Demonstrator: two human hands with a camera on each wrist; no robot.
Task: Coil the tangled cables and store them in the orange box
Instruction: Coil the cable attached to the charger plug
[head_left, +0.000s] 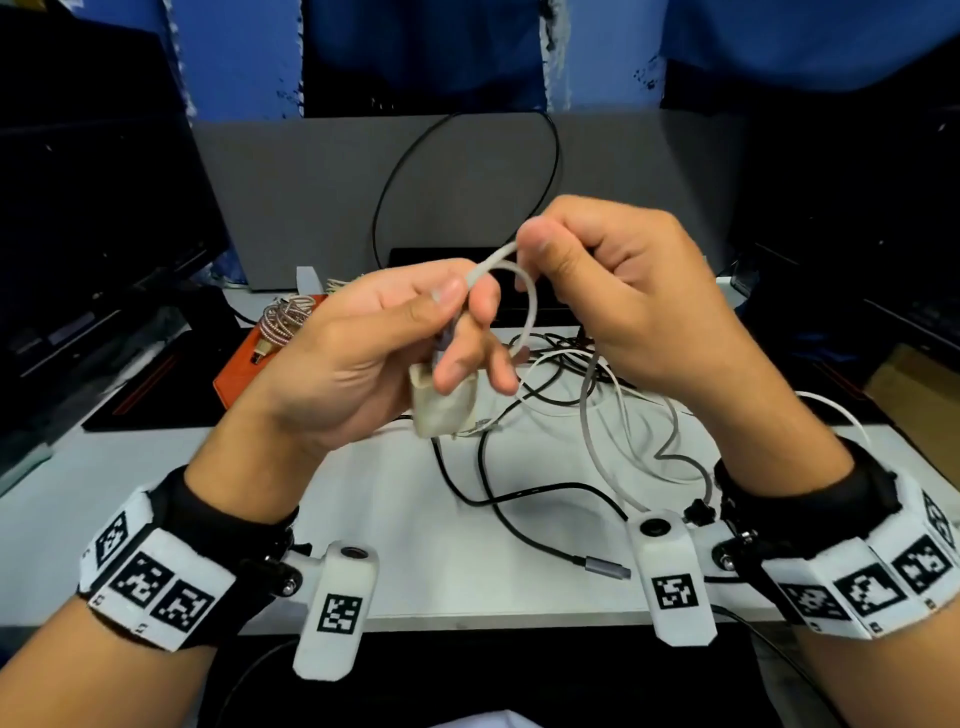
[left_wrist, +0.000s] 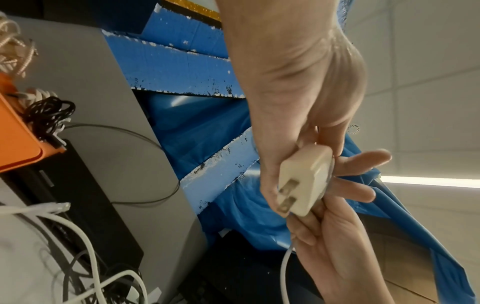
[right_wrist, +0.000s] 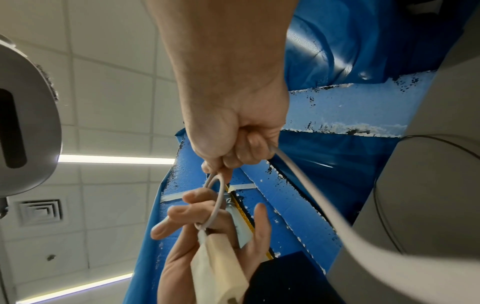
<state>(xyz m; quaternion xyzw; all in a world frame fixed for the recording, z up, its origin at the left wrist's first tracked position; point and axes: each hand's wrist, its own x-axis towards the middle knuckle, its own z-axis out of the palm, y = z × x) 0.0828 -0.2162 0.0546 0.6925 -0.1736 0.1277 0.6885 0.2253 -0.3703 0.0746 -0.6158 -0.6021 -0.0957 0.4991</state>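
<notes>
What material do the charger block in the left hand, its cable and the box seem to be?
Charger block: hard plastic, probably, yellowed off-white and matte; the two prongs look like dull metal.
White cable: smooth rubbery sheath, it seems, bending softly into a loop.
Orange box: seemingly rigid plastic, even matte surface, rounded corner.

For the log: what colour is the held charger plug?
Off-white charger plug, clearest in left wrist view.

Charger plug (left_wrist: 301, 183) yellowed matt plastic; white cable (head_left: 530, 306) smooth.
</notes>
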